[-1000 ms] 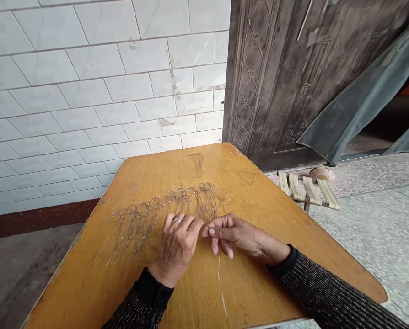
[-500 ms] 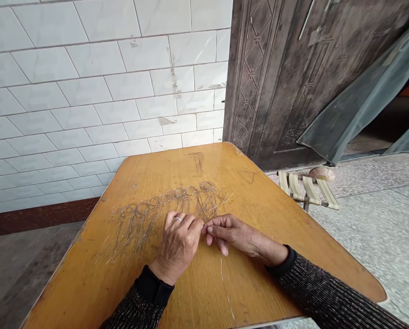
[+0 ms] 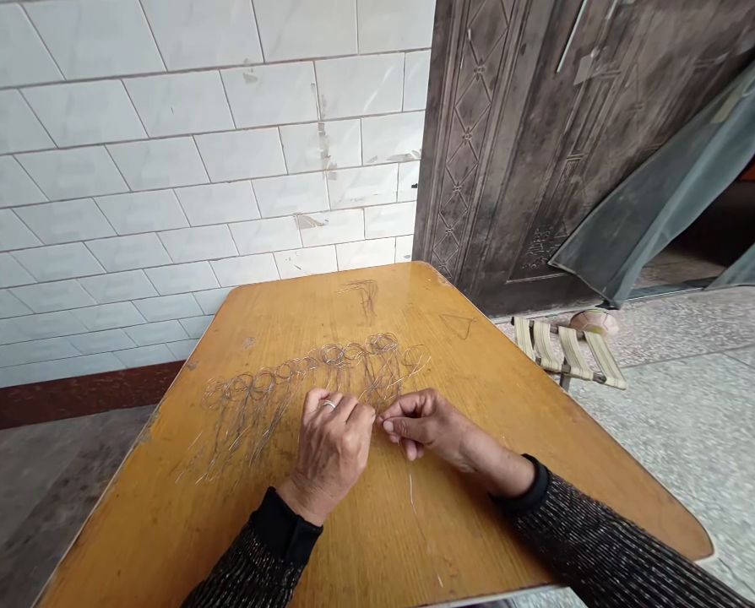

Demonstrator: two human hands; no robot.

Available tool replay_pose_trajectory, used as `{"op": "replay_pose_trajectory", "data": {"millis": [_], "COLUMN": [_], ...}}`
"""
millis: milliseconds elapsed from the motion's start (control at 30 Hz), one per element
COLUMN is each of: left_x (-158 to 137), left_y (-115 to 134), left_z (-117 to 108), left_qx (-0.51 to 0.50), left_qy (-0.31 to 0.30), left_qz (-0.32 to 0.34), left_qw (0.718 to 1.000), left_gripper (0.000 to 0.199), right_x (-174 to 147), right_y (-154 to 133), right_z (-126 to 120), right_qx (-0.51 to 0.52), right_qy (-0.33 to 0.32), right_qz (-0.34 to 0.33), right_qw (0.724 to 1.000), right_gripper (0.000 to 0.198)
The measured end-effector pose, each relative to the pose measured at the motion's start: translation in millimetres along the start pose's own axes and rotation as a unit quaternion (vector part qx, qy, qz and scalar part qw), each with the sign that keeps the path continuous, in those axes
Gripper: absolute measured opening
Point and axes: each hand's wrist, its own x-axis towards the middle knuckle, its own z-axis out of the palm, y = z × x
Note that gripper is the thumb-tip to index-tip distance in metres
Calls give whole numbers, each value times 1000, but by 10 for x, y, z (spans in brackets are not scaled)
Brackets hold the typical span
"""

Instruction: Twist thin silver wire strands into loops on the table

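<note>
Loops of thin wire with long trailing ends lie in a row across the left and middle of the wooden table. On their near side, the left hand is held with its back upward, forearm rising from the bottom edge, fingers curled under and pressed together; what lies between them is hidden. Its tips all but meet those of the right hand, which is turned thumb side up, thumb and forefinger pinching a wire strand that trails below toward the near edge. That forearm slants in from the lower right, short of a strapped stool.
</note>
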Motion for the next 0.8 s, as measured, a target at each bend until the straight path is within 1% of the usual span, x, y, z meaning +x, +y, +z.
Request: {"op": "replay_pose_trajectory", "data": {"millis": [100, 233, 367, 433, 467, 533, 633, 700, 800], "left_x": [0, -2, -26, -40, -44, -43, -14, 11, 23], "left_y": [6, 3, -11, -15, -15, -8, 7, 7, -12], "left_z": [-4, 6, 54, 78, 85, 86, 48, 1, -66], "left_qx": [-4, 1, 5, 4, 3, 0, -19, -43, -77], "left_qy": [6, 8, -4, -10, -13, -19, -11, 16, 93], "left_qz": [-6, 7, 21, 22, 19, 10, 0, -10, -41], "left_qw": [1000, 1000, 1000, 1000, 1000, 1000, 1000, 999, 992], "left_gripper": [20, 23, 23, 23, 23, 23, 22, 18, 18], "right_x": [4, 6, -13, -21, -21, -13, 18, 40, 53], "right_y": [36, 118, 129, 104, 88, 56, 19, 1, -37], "right_z": [32, 55, 98, 116, 119, 109, 53, -1, -84], "right_qx": [-38, -138, -256, -293, -298, -276, -175, -102, -33], "right_qy": [13, 40, 77, 89, 89, 68, 22, 19, 40], "right_qz": [-23, -66, -116, -146, -151, -129, -50, -18, -9], "right_qw": [999, 987, 956, 941, 938, 950, 983, 994, 999], "right_gripper": [27, 19, 18, 20, 20, 20, 24, 27, 32]}}
